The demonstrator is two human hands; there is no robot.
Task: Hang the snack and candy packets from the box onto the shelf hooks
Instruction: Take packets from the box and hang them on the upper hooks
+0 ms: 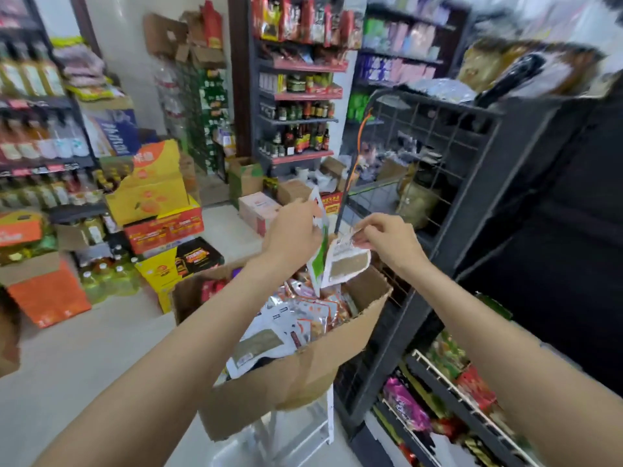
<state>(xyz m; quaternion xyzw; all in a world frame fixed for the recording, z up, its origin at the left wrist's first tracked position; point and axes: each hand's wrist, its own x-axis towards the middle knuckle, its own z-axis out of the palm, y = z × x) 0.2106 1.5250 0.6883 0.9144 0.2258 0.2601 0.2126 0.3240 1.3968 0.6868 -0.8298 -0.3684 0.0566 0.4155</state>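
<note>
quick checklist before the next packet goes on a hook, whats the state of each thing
1. Left hand grips the green and white packet: ok.
2. Right hand pinches the top of the white packet: ok.
3. Both packets held clear above the cardboard box: ok.
4. Box still stocked with packets: ok.
5. Free hook on the wire grid rack: cannot tell, blurred.
6. Packet hang holes lined up: cannot tell.

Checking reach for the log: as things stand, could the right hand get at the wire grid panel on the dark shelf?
Probably yes. The right hand pinches a white packet above the box, and the wire grid panel stands just beyond it with nothing visible between.
</note>
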